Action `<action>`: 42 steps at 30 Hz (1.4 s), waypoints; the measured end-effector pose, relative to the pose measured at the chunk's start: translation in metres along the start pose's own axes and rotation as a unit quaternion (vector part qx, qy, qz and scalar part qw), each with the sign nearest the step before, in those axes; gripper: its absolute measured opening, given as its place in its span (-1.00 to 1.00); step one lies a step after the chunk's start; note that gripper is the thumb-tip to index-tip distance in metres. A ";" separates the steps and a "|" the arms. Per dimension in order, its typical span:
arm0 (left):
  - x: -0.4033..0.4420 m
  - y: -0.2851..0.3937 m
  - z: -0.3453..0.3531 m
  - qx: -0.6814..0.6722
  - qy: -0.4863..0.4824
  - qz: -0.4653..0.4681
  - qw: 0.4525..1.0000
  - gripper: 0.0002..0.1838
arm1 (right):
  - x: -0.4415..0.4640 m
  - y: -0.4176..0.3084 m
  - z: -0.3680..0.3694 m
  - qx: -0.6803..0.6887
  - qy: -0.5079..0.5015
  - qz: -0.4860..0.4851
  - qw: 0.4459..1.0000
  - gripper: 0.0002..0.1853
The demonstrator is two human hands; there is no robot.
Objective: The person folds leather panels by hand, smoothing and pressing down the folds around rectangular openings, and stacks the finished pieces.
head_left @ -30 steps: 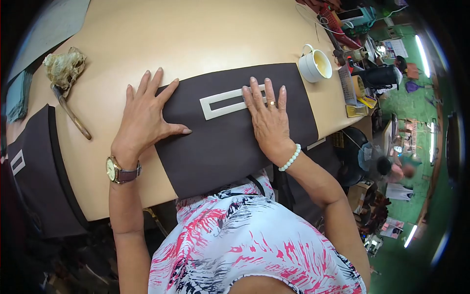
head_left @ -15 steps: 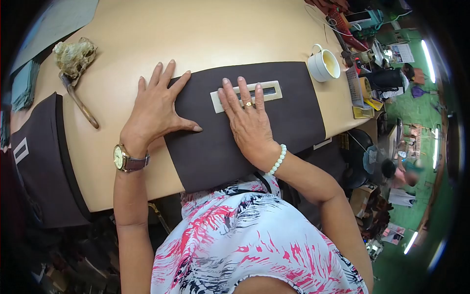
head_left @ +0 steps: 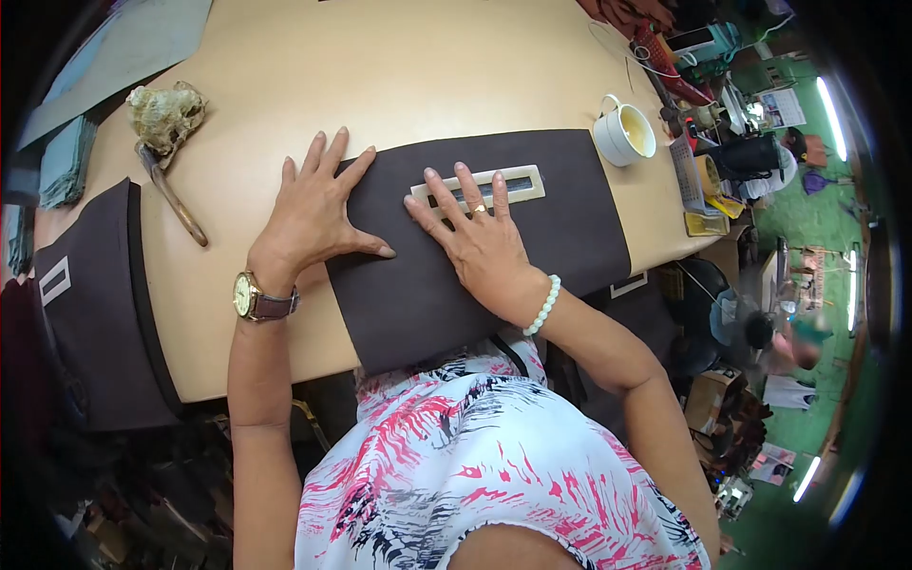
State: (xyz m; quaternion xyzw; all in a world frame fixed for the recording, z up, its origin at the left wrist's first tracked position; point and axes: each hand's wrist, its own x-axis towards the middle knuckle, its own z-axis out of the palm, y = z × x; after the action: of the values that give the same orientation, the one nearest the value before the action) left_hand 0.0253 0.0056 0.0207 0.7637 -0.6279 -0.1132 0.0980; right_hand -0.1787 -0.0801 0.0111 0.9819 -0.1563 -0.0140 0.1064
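Note:
A dark sheet (head_left: pixel 560 218) lies flat on the table, its near edge against my body. On it is a cream rectangular frame (head_left: pixel 528 180) with a long slot. My right hand (head_left: pixel 484 247) rests with fingers spread over the left part of that frame, partly covering it. At the sheet's left edge my left hand (head_left: pixel 313 214) lies spread, its thumb on the sheet and its palm beside it on the table. Neither hand grips anything.
A white cup (head_left: pixel 617 138) of yellowish liquid stands beyond the sheet's right corner. A brush-like tool (head_left: pixel 171 190) with a crusted head lies at left, near stacked dark sheets (head_left: pixel 90 313). A basket (head_left: pixel 686 171) stands at right.
My right hand has slid left along the cream frame, from its right part to its left part, with its fingers now wider apart. The left hand stays at the sheet's edge.

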 end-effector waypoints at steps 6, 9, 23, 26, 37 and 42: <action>0.001 0.002 -0.004 0.002 -0.022 -0.006 1.000 0.23 | -0.019 0.019 -0.024 0.168 -0.033 0.046 0.984 -0.31; 0.001 0.002 -0.003 0.008 -0.024 -0.008 1.000 0.23 | -0.033 0.041 -0.004 -0.003 -0.019 0.146 0.989 -0.41; 0.001 0.001 -0.001 0.010 -0.020 -0.008 1.000 0.25 | -0.014 0.004 -0.005 -0.171 -0.059 0.060 0.982 -0.56; 0.002 0.003 -0.001 0.014 -0.020 -0.003 1.000 0.25 | -0.003 -0.020 -0.011 -0.141 -0.049 0.043 0.988 -0.55; -0.056 0.037 0.008 0.044 0.131 -0.108 0.985 0.01 | -0.056 0.061 -0.017 0.399 0.210 0.139 0.882 -0.34; -0.132 0.088 0.037 -0.032 0.162 -0.266 0.950 -0.26 | -0.156 0.094 0.018 0.091 0.106 0.512 0.848 -0.35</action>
State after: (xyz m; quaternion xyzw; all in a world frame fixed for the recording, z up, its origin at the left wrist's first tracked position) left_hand -0.0930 0.1182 0.0174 0.9075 -0.3738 -0.0303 0.1891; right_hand -0.3569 -0.1232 0.0126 0.7636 -0.6248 0.1611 0.0243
